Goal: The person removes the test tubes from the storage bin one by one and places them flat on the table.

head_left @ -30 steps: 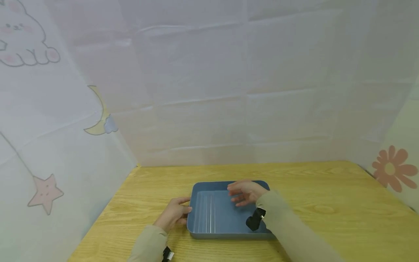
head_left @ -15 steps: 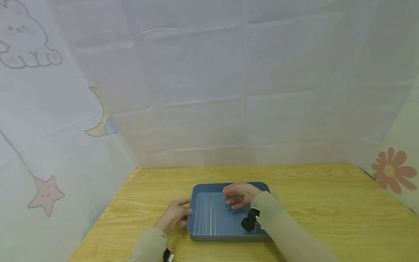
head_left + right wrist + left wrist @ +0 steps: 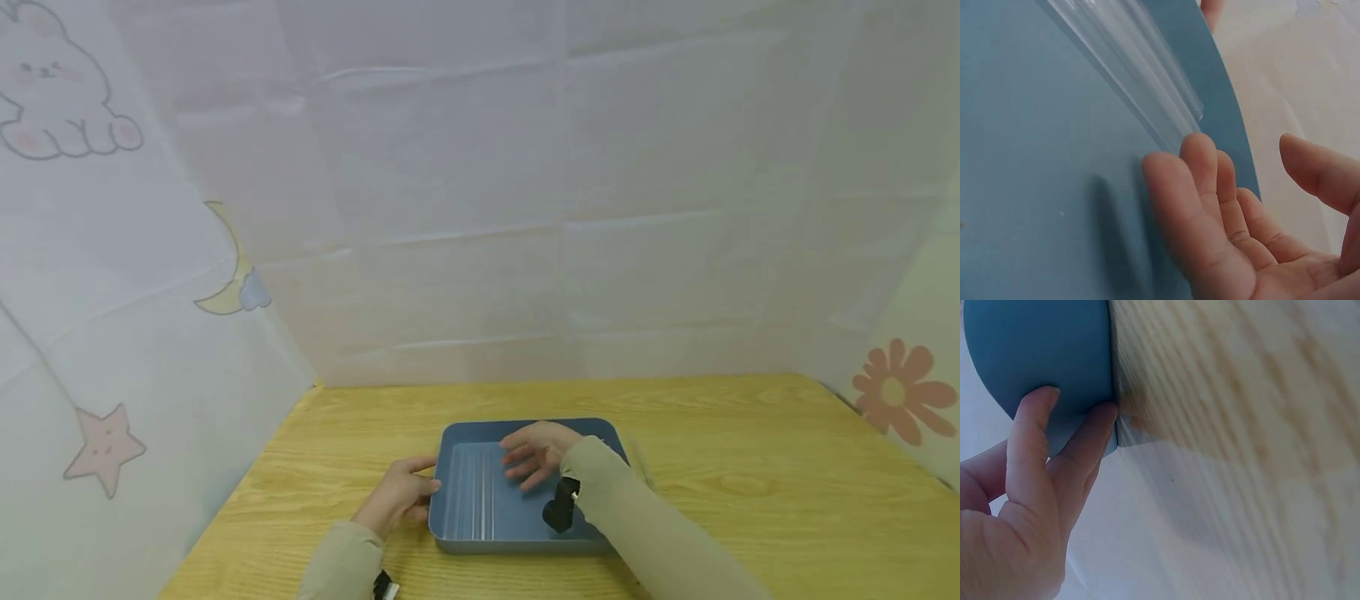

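A shallow blue tray (image 3: 517, 547) sits on the wooden table. Along its left part lie several clear tubes (image 3: 482, 492), and the right wrist view shows these tubes (image 3: 1138, 69) close up, one with a rounded end. My left hand (image 3: 397, 493) is at the tray's left side. Its fingertips (image 3: 1104, 412) touch the outer wall low down by the table, in the left wrist view. Over the tray's middle hovers my right hand (image 3: 536, 454), palm turned left, fingers loosely bent and thumb apart, holding nothing. Its fingertips overlap the tube ends in the right wrist view.
The wooden table (image 3: 750, 483) reaches back to a pale sheet (image 3: 465, 275) hung as a wall, with printed side sheets left and right. A faint, thin pale shape (image 3: 642, 465) shows just beyond the tray's right edge, by my right sleeve.
My right hand has moved left over the tray, nearer the clear tubes, and slightly toward me. The left hand and the tray have stayed in place.
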A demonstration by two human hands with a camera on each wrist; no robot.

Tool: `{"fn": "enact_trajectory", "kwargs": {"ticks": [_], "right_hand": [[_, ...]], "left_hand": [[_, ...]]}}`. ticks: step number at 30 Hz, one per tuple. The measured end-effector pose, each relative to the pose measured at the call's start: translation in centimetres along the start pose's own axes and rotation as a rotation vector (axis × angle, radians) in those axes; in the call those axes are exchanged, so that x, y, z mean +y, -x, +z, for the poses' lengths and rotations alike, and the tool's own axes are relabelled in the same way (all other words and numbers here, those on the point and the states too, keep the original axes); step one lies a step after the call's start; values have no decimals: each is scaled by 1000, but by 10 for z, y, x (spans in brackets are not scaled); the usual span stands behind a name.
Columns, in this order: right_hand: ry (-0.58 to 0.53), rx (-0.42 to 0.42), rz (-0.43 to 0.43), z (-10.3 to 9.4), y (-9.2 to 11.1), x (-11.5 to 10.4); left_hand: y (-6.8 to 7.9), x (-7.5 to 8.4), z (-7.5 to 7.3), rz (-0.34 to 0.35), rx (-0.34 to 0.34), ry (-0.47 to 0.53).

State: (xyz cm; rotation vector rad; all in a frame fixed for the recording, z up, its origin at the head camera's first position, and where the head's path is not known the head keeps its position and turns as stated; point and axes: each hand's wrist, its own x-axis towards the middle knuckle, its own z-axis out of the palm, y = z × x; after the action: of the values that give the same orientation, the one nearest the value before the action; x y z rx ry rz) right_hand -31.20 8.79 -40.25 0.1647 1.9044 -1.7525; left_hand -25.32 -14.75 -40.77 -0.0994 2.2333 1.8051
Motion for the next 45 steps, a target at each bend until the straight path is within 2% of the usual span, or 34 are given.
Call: {"fn": "enact_trajectory", "kwargs": {"ticks": [3,7,15,32,45], "right_hand": [[-11,-19,26,5,-2,1],[-9,-4,45,11,-3,0],[24,25,33,19,-2,-6],[25,2,55,28,-4,-4],[136,29,50,35,-4,-5]], "left_hand": [[1,1,0,0,-7,-4],[1,1,1,-1,-10,-10],[-1,0,0,6,-6,14],[0,1,-1,-2,-21,-8],[-1,1,-2,4,-25,-3]]}}
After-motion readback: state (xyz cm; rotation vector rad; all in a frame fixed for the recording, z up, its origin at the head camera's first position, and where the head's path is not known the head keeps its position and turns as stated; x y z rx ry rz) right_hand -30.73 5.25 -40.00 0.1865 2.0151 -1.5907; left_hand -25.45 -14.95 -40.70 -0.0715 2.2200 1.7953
